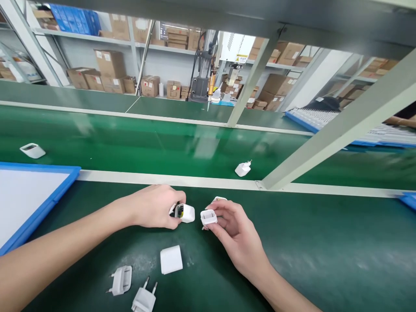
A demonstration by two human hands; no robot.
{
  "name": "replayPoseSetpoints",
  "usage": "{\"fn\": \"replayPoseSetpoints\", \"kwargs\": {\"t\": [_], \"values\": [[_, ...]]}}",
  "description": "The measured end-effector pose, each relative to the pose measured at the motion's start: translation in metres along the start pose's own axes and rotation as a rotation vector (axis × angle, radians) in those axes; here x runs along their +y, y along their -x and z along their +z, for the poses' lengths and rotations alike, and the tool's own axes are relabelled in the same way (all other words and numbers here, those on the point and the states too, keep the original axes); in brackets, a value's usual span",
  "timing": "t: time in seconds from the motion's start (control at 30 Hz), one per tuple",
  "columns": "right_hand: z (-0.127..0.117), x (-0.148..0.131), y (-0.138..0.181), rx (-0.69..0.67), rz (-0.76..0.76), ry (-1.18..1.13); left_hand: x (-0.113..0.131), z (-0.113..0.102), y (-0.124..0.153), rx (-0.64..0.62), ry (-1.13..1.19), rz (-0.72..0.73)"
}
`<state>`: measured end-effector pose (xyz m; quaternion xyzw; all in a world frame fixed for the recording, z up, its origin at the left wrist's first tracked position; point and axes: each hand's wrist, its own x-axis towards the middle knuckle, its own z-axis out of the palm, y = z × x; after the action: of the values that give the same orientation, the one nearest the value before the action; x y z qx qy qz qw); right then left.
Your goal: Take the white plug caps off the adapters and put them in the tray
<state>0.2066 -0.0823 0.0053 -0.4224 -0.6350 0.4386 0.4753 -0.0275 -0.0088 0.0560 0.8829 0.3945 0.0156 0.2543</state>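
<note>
My left hand (152,206) is closed around a white charger housing (188,213), whose open end shows dark and yellow parts inside. Just to the right, my right hand (238,229) pinches a small white plug cover (208,216) between thumb and fingers. Another white piece (220,199) peeks out behind my right fingertips; whether they touch it I cannot tell. On the green worktop below lie a white square housing (171,260) and two white plug covers with metal pins, one on its side (122,281) and one at the lower edge (143,300).
A green conveyor belt (146,147) runs behind a pale rail, carrying a white housing (32,151) and a white charger with pins (243,169). A blue-edged white tray (35,190) lies at left. A slanting metal post (325,130) rises at right.
</note>
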Motion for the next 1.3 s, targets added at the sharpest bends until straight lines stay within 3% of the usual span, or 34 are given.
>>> {"fn": "replayPoseSetpoints", "kwargs": {"t": [0.27,0.4,0.63,0.87,1.13,1.3], "values": [[-0.008,0.002,-0.004,-0.014,-0.024,0.284,0.02,0.02,-0.022,0.078,0.006,0.043],[-0.01,0.004,-0.007,-0.034,0.027,0.244,0.022,0.019,-0.017,0.076,0.068,-0.039],[-0.009,0.004,-0.001,-0.009,0.022,0.179,0.033,0.015,-0.014,-0.047,0.172,-0.211],[-0.013,0.005,-0.004,0.064,-0.004,0.166,0.034,0.017,-0.004,-0.016,0.16,-0.227],[-0.027,-0.013,-0.009,-0.056,-0.263,0.557,0.033,0.034,-0.007,-0.011,0.263,-0.076],[-0.029,-0.028,-0.011,-0.287,-0.256,0.689,0.032,0.048,-0.015,0.081,0.31,-0.034]]}}
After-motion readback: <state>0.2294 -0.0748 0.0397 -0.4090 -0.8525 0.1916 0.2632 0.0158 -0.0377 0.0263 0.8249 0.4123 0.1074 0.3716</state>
